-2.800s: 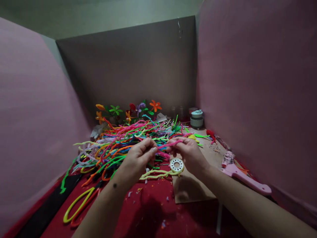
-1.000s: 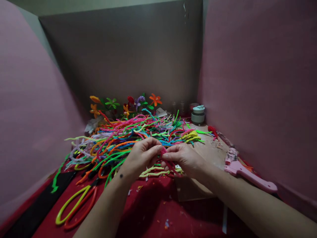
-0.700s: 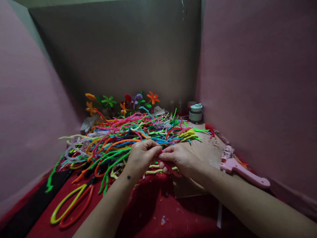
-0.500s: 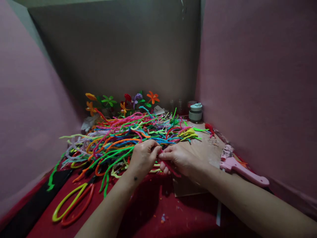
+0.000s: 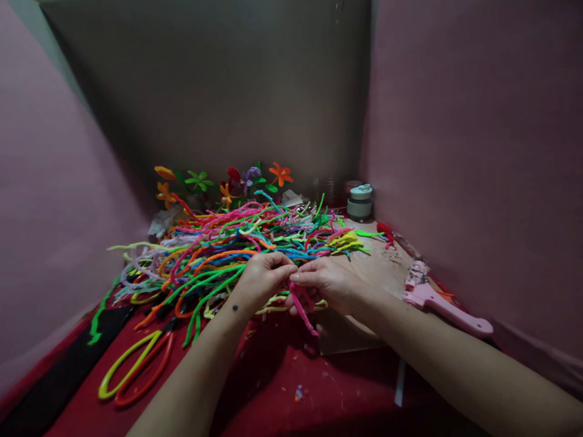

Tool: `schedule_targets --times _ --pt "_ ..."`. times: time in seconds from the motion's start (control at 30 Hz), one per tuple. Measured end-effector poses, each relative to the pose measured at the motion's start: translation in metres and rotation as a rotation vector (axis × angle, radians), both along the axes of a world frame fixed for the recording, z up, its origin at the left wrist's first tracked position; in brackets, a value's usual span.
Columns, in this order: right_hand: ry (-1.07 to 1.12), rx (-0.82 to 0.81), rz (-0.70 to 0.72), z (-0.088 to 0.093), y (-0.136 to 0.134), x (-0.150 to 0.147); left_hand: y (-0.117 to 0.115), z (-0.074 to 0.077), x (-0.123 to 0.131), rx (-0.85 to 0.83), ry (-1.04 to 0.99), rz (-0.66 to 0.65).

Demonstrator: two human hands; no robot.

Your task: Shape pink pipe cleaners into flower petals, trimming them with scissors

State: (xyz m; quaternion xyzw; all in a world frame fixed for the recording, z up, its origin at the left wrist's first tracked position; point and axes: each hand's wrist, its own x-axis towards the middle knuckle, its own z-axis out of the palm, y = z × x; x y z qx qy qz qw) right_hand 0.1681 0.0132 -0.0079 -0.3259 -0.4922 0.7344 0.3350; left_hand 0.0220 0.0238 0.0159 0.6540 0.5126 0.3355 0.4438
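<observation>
Fingertips of my left hand (image 5: 268, 274) and my right hand (image 5: 321, 282) meet in front of a heap of coloured pipe cleaners (image 5: 218, 243). Between them they pinch a bright pink pipe cleaner (image 5: 301, 309), bent into strands whose free end dangles below my right fingers. Both hands are closed on it. Part of the pink piece is hidden behind the fingers, so I cannot make out its full shape.
Scissors with yellow and red handles (image 5: 136, 369) lie at front left. A pink glue gun (image 5: 444, 306) rests at right beside a brown board (image 5: 350, 337). Pipe-cleaner flowers (image 5: 228, 179) and a lidded jar (image 5: 359, 203) stand at the back. Pink walls (image 5: 473, 152) flank the red cloth.
The pink pipe cleaner's loose strands now hang lower and show more clearly beneath my right fingers. My hands stay together in nearly the same spot, fingertips slightly shifted.
</observation>
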Motion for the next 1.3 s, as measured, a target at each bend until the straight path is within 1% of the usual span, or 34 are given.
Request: schedule_targets --times 0.07,0.13,0.23,0.27,0.37,0.43,0.53,0.67,0.8,0.93,1.0,1.13,1.3 --pt "-0.007 -0.019 0.001 -0.003 0.001 0.0 -0.001 0.0 0.002 -0.025 -0.027 0.006" --pt "0.019 -0.035 -0.017 -0.005 0.003 -0.001 -0.001 -0.001 0.004 -0.036 -0.101 0.019" --pt "0.141 -0.035 -0.144 -0.002 0.007 0.0 -0.001 -0.004 0.004 -0.068 -0.27 0.015" --pt "0.201 -0.036 -0.205 0.0 0.008 0.001 -0.001 -0.006 0.005 -0.106 -0.321 -0.015" --pt "0.375 -0.033 -0.396 0.004 0.01 0.002 -0.002 -0.012 0.009 -0.27 -0.463 -0.174" --pt "0.401 -0.035 -0.448 0.004 0.009 0.002 -0.005 -0.015 0.015 -0.334 -0.559 -0.237" --pt "0.338 -0.03 -0.444 0.002 0.008 0.001 -0.009 -0.019 0.023 -0.352 -0.635 -0.246" --pt "0.328 0.003 -0.501 -0.001 0.008 0.0 -0.01 -0.021 0.026 -0.336 -0.564 -0.198" --pt "0.353 -0.005 -0.457 -0.003 0.008 -0.001 -0.009 -0.024 0.022 -0.309 -0.494 -0.159" --pt "0.392 -0.005 -0.415 -0.007 0.009 -0.002 -0.007 -0.03 0.02 -0.353 -0.458 -0.193" --pt "0.39 -0.007 -0.396 -0.009 0.009 -0.003 -0.006 -0.031 0.02 -0.33 -0.44 -0.189" --pt "0.373 -0.025 -0.408 -0.012 0.01 -0.006 -0.007 -0.032 0.025 -0.239 -0.504 -0.158" --pt "0.368 -0.002 -0.388 -0.008 0.009 -0.004 -0.008 -0.033 0.029 -0.27 -0.553 -0.106"
